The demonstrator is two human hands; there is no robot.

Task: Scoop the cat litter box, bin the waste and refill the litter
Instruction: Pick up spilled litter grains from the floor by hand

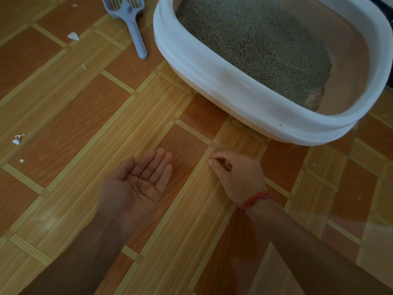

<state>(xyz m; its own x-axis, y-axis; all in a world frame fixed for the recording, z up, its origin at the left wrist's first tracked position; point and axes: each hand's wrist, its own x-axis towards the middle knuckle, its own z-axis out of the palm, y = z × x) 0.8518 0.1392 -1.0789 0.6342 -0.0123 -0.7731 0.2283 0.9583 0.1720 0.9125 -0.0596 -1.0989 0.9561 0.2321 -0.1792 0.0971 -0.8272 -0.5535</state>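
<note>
Just in front of the white oval plastic litter box (pixel 212 81), on the wood-patterned floor (pixel 85 116), your right hand (pixel 238 173) is pinched shut at the fingertips, seemingly on a stray granule, though the grain itself is too small to see. Your left hand (pixel 136 184) lies flat and cupped upward, carrying a few dark litter granules (pixel 141 180). Keep that palm level and hollowed so nothing rolls off, and bring each pinch over its centre before letting go. Grey litter (pixel 255 45) fills most of the box, bare at its near end. Left of the box lies the blue-grey slotted plastic scoop (pixel 133 20), untouched; white scraps (pixel 73 36) sit further left.
</note>
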